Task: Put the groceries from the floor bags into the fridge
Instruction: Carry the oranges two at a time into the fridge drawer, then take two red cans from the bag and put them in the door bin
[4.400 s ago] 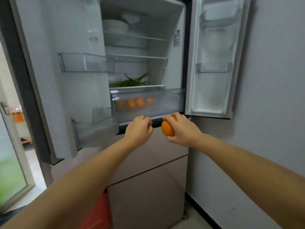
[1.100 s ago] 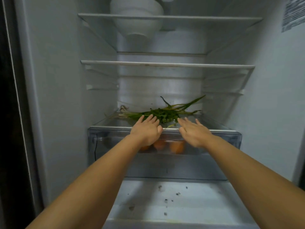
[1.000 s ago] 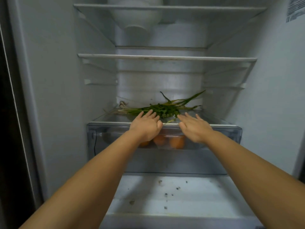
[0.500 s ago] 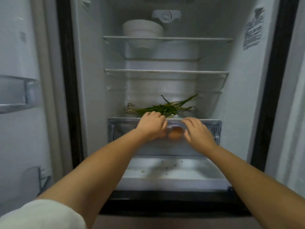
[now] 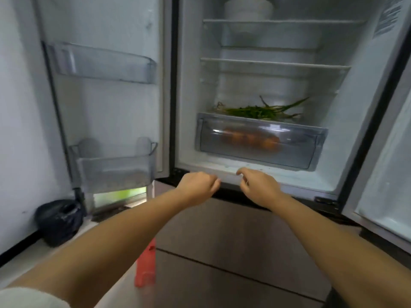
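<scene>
The fridge stands open in front of me. Its clear crisper drawer [image 5: 311,141] is pushed in and holds several oranges [image 5: 251,138]. A bunch of green onions [image 5: 260,111] lies on the glass cover above the drawer. My left hand [image 5: 198,185] and my right hand [image 5: 259,187] hover at the fridge's bottom front edge, below the drawer, both loosely curled and holding nothing. A black bag [image 5: 59,221] sits on the floor at the left, and a red bag [image 5: 145,265] shows between my arms by the lower drawers.
The left door [image 5: 106,103] swings wide with two bare clear bins [image 5: 104,65]. The right door [image 5: 384,174] is open at the right edge. White bowls [image 5: 248,8] are stacked on the top shelf. Brown freezer drawer fronts [image 5: 233,241] lie below my hands.
My right hand held an orange earlier; now it is bare. Both hands have left the drawer front and dropped to the fridge's bottom edge. My view has pulled back and tilted down-left.
</scene>
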Demonstrator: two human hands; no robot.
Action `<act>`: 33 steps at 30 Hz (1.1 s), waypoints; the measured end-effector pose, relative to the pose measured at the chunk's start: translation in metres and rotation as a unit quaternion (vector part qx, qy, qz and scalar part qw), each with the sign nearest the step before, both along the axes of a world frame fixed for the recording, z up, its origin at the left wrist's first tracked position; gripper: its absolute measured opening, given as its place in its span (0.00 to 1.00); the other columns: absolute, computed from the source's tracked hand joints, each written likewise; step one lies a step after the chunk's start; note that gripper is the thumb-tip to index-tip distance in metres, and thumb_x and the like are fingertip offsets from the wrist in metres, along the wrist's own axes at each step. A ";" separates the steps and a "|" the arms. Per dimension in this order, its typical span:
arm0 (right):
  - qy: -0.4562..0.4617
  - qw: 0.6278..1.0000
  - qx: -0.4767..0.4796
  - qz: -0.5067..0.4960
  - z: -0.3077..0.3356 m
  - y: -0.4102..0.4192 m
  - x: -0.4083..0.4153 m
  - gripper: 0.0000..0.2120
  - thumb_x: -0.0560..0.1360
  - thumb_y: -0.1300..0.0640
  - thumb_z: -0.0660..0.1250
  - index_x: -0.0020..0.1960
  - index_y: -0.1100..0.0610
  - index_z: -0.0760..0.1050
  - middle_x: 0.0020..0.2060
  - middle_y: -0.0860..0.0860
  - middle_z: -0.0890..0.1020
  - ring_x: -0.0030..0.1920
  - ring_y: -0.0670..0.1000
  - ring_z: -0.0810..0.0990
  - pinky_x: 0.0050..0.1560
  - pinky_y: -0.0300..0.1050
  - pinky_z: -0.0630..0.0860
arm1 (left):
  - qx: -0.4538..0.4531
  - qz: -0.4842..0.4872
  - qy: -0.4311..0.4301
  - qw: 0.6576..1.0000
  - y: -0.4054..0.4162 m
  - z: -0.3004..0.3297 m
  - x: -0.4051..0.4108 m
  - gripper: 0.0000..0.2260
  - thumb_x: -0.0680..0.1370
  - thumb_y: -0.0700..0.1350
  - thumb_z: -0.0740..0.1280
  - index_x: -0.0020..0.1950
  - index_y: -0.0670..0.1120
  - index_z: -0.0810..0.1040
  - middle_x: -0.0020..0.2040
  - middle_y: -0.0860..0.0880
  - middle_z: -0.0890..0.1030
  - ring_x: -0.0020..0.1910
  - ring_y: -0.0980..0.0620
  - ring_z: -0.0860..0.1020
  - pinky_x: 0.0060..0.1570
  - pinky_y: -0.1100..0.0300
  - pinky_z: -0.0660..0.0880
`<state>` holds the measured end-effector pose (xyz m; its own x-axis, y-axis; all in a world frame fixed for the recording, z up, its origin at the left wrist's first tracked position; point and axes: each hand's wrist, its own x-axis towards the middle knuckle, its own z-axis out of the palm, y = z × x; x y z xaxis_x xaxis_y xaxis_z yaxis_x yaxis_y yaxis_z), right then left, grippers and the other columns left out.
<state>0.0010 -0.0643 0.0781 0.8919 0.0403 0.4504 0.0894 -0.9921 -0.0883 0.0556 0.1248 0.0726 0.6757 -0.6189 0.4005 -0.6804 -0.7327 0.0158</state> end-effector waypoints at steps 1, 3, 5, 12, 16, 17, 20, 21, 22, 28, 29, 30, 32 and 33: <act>0.009 1.000 0.001 0.025 -0.010 0.013 -0.007 0.16 0.79 0.54 0.57 0.65 0.52 0.71 0.52 0.53 0.81 0.51 0.56 0.79 0.45 0.48 0.73 | -0.002 0.027 0.001 1.000 0.015 -0.008 -0.013 0.16 0.82 0.52 0.51 0.48 0.46 0.75 0.51 0.43 0.81 0.50 0.41 0.78 0.41 0.54 0.67; 0.036 0.997 -0.017 0.069 -0.031 0.041 -0.023 0.14 0.80 0.52 0.56 0.63 0.53 0.71 0.50 0.53 0.82 0.49 0.56 0.80 0.44 0.47 0.74 | -0.020 0.089 0.023 0.996 0.044 -0.026 -0.040 0.16 0.82 0.52 0.51 0.51 0.45 0.75 0.52 0.42 0.80 0.52 0.39 0.78 0.41 0.53 0.67; 0.063 0.991 -0.038 0.109 -0.055 0.068 -0.039 0.12 0.79 0.51 0.56 0.59 0.54 0.71 0.47 0.54 0.82 0.46 0.56 0.80 0.44 0.49 0.77 | -0.048 0.150 0.053 0.986 0.072 -0.049 -0.073 0.16 0.82 0.52 0.52 0.51 0.44 0.74 0.53 0.40 0.80 0.52 0.38 0.78 0.43 0.53 0.69; 0.195 0.955 -0.046 0.220 -0.123 0.180 -0.102 0.12 0.78 0.47 0.57 0.54 0.55 0.69 0.51 0.56 0.81 0.50 0.59 0.79 0.46 0.49 0.72 | -0.077 0.295 0.163 0.938 0.189 -0.121 -0.205 0.17 0.81 0.52 0.51 0.50 0.44 0.76 0.49 0.43 0.80 0.47 0.42 0.77 0.39 0.57 0.66; 0.271 0.911 -0.108 0.292 -0.157 0.266 -0.138 0.17 0.77 0.45 0.56 0.60 0.54 0.70 0.56 0.54 0.79 0.55 0.57 0.78 0.51 0.49 0.72 | -0.103 0.371 0.185 0.904 0.271 -0.137 -0.278 0.16 0.82 0.52 0.52 0.43 0.45 0.72 0.43 0.44 0.79 0.41 0.44 0.74 0.37 0.57 0.65; 0.277 0.903 -0.112 0.308 -0.163 0.291 -0.148 0.18 0.78 0.45 0.55 0.62 0.54 0.69 0.57 0.54 0.79 0.55 0.57 0.78 0.52 0.49 0.72 | -0.113 0.389 0.190 0.894 0.294 -0.140 -0.298 0.15 0.82 0.51 0.52 0.41 0.45 0.70 0.41 0.45 0.77 0.39 0.45 0.73 0.37 0.57 0.64; 0.292 0.878 -0.123 0.359 -0.180 0.376 -0.181 0.20 0.78 0.43 0.54 0.65 0.52 0.68 0.57 0.52 0.79 0.56 0.55 0.77 0.54 0.49 0.73 | -0.142 0.444 0.203 0.861 0.368 -0.156 -0.364 0.15 0.82 0.51 0.52 0.38 0.47 0.67 0.36 0.49 0.73 0.36 0.47 0.71 0.35 0.57 0.63; 0.298 0.868 -0.126 0.378 -0.184 0.407 -0.194 0.20 0.78 0.43 0.54 0.65 0.52 0.68 0.58 0.52 0.78 0.56 0.55 0.77 0.55 0.49 0.74 | -0.150 0.465 0.211 0.847 0.394 -0.162 -0.389 0.15 0.81 0.51 0.52 0.37 0.47 0.67 0.36 0.49 0.72 0.36 0.47 0.71 0.35 0.57 0.63; 0.305 0.857 -0.129 0.395 -0.189 0.439 -0.209 0.20 0.79 0.44 0.54 0.66 0.52 0.67 0.59 0.52 0.78 0.56 0.54 0.77 0.56 0.49 0.74 | -0.152 0.486 0.221 0.832 0.422 -0.169 -0.414 0.15 0.81 0.51 0.52 0.36 0.48 0.66 0.35 0.50 0.72 0.36 0.47 0.72 0.35 0.57 0.63; 0.329 0.809 -0.131 0.469 -0.216 0.616 -0.311 0.21 0.79 0.47 0.53 0.69 0.52 0.65 0.63 0.52 0.75 0.59 0.54 0.76 0.57 0.49 0.73 | -0.123 0.599 0.260 0.747 0.585 -0.189 -0.558 0.14 0.81 0.51 0.53 0.39 0.47 0.69 0.41 0.46 0.76 0.39 0.47 0.73 0.38 0.57 0.66; 0.332 0.802 -0.130 0.479 -0.219 0.641 -0.326 0.21 0.79 0.47 0.53 0.70 0.53 0.65 0.63 0.52 0.75 0.59 0.54 0.76 0.57 0.49 0.73 | -0.123 0.615 0.260 0.734 0.609 -0.190 -0.576 0.14 0.81 0.51 0.53 0.39 0.46 0.69 0.43 0.44 0.78 0.40 0.46 0.74 0.39 0.57 0.66; 0.335 0.796 -0.128 0.488 -0.220 0.664 -0.338 0.21 0.79 0.48 0.53 0.70 0.53 0.65 0.63 0.52 0.75 0.59 0.54 0.76 0.57 0.49 0.73 | -0.125 0.628 0.259 0.723 0.629 -0.191 -0.591 0.14 0.81 0.51 0.53 0.39 0.46 0.69 0.45 0.43 0.79 0.42 0.44 0.76 0.39 0.57 0.67; 0.334 0.785 -0.134 0.504 -0.222 0.703 -0.357 0.20 0.79 0.48 0.53 0.69 0.53 0.65 0.63 0.52 0.75 0.59 0.55 0.76 0.57 0.49 0.73 | -0.132 0.648 0.259 0.704 0.665 -0.196 -0.611 0.14 0.81 0.51 0.54 0.41 0.46 0.72 0.48 0.42 0.80 0.45 0.43 0.77 0.40 0.56 0.68; 0.332 0.782 -0.139 0.509 -0.223 0.721 -0.362 0.20 0.80 0.48 0.53 0.69 0.53 0.65 0.63 0.52 0.75 0.59 0.54 0.76 0.57 0.49 0.73 | -0.137 0.653 0.259 0.698 0.679 -0.198 -0.617 0.15 0.81 0.51 0.54 0.42 0.45 0.73 0.48 0.43 0.81 0.46 0.43 0.78 0.41 0.56 0.69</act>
